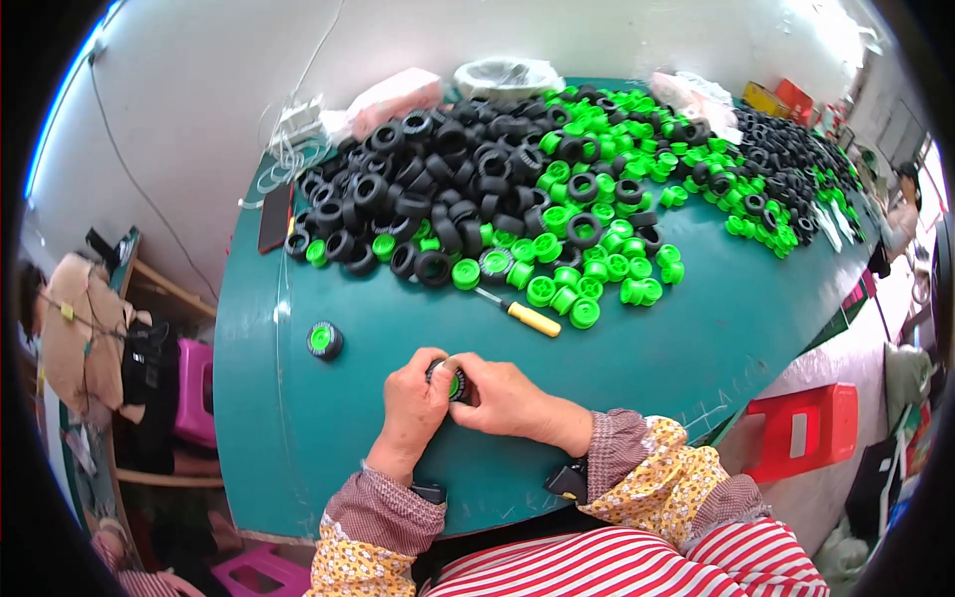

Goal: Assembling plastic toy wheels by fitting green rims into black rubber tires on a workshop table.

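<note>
Close to the table's near side, my left hand (414,401) and my right hand (506,397) meet around a small toy wheel (457,385). Its black tyre and a bit of green rim show between my thumbs; the fingers hide the rest. Both hands are closed on it. To the left, a wheel with a green rim inside a black tyre (323,340) lies by itself on the green table (269,428). Beyond my hands spreads a heap of loose black tyres (418,184) mixed with bright green rims (585,313).
A screwdriver with a yellow handle (534,318) lies at the heap's near edge. A dark phone (275,217) rests at the left edge near white cables. A second heap of tyres (786,149) stands far right. A red stool (804,430) is beside the table, right.
</note>
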Motion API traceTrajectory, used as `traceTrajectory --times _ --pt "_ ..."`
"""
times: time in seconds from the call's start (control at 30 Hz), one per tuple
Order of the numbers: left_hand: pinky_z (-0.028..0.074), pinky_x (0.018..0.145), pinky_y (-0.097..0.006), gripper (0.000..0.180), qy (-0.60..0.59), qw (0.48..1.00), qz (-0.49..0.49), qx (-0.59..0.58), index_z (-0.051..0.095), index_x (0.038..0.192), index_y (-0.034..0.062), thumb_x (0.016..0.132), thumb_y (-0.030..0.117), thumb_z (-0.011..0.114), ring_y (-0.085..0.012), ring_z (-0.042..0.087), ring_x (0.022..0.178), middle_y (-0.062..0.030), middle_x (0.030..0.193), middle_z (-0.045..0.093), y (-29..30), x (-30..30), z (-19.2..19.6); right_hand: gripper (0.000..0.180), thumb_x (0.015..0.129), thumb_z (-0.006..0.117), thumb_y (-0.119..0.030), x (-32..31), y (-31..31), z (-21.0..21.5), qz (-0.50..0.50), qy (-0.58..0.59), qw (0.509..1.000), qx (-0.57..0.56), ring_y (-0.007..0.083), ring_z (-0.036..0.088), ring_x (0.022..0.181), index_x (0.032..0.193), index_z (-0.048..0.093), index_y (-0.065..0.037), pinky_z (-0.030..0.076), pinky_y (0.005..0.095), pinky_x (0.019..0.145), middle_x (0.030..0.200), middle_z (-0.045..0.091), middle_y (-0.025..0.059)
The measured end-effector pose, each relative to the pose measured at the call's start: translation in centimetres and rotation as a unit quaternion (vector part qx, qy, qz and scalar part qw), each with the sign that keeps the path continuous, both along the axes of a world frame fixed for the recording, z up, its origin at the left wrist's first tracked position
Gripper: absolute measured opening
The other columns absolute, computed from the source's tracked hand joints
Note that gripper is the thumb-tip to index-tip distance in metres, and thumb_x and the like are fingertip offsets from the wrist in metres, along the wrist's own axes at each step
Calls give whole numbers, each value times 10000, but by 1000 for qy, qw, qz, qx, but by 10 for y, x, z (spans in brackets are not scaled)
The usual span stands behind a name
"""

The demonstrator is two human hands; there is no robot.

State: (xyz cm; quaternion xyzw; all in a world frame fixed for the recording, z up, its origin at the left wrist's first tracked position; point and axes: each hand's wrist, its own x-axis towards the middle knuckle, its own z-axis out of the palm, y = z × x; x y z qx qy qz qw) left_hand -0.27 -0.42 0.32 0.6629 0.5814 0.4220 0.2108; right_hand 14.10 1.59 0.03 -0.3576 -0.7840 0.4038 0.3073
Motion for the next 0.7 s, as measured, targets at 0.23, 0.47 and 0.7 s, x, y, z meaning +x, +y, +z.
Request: traceTrajectory --times 0.23,0.47,0.7 --pt "439 538 -270 293 -123 990 -58 24 548 936 19 882 299 479 -160 556 590 -75 662 576 -1 1 -25 579 643 700 -299 11 -19 -5 -40 20 998 49 366 583 784 1084 419 -51 477 411 661 875 584 200" --pt "326 433 -176 318 -278 950 -58 -126 517 1026 -8 915 277 430 -53 415 456 -42 573 528 -20 5 -6 492 656 693 -339 122 -81 11 -173 -87 977 84 343 596 689 1024 494 -80 483 402 609 736 603 153" --pt "317 430 -168 244 -231 965 -70 -102 549 979 2 899 217 468 -42 397 442 -12 570 507 -23 -10 -22 514 654 692 -330 230 -193 -1 -382 -104 917 36 278 611 664 1053 481 -84 483 360 585 713 601 129"
